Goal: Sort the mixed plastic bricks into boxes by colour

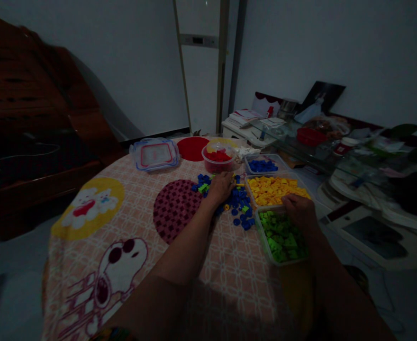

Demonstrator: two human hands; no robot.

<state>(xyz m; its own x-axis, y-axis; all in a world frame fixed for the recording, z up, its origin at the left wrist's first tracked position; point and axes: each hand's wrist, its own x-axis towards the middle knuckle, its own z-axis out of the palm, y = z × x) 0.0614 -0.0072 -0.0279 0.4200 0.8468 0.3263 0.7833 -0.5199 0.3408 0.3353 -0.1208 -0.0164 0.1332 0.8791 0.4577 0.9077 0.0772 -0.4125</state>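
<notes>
While loose blue bricks (240,198) are lying under the left hand (222,186), the curled right hand (301,209) is hovering by yellow bricks (273,189), both grips' contents unclear.

Dim, so dim around me! Even the hands (222,186) looked murky. A soft shadow slanted down the wall (133,57) beside the wooden seat (45,94); another darkened the near side of the bench (230,260). One tiny glint topped the white cabinet (201,80).

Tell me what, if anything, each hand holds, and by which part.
It cannot be told: the left hand is over blue and green plastic pieces; the right hand, curled beside yellow plastic pieces, hides any grip.
</notes>
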